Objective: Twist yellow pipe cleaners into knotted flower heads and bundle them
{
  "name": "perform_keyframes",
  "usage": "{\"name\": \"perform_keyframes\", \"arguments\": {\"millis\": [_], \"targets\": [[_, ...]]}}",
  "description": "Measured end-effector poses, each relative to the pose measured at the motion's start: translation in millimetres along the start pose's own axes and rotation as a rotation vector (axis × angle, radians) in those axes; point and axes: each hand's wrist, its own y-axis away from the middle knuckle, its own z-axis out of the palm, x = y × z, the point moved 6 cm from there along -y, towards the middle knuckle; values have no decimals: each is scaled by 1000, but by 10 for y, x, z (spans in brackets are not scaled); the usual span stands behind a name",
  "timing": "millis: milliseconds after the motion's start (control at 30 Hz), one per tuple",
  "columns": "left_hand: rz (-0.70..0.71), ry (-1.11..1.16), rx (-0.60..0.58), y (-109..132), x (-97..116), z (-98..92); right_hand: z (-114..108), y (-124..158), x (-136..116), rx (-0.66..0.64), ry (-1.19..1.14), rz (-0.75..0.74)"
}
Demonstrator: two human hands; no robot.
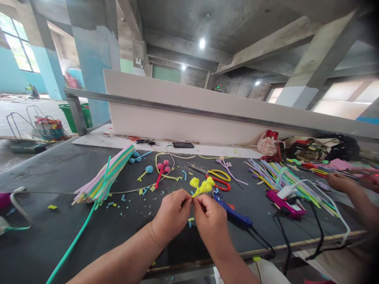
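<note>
Near the table's front edge, my left hand (pixel 174 211) and my right hand (pixel 209 215) meet, thumbs and fingertips pinched together at the base of a yellow pipe-cleaner flower (pixel 203 186). Its fuzzy yellow heads stick up above my fingers. Just right of my right hand lies a blue glue gun (pixel 233 213). Behind it are scissors with yellow and red handles (pixel 219 175). A pink flower piece (pixel 161 171) and a small blue one with a yellow stem (pixel 148 169) rest on the table beyond my left hand.
A bundle of pastel pipe cleaners (pixel 105 177) lies left, another (pixel 293 181) right. A magenta power strip (pixel 286 203) with cords sits at the right. Small cut scraps dot the dark table (pixel 130 228). Another person's hand (pixel 340 181) is at the far right.
</note>
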Motion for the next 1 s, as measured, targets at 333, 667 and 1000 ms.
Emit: {"name": "perform_keyframes", "arguments": {"millis": [333, 667, 1000], "targets": [[134, -13, -7, 6, 138, -76, 41, -38, 224, -173, -823, 352], [-157, 387, -344, 4, 17, 81, -9, -40, 328, -209, -777, 469], [302, -162, -108, 32, 199, 5, 162, 30, 395, 44, -955, 575]]}}
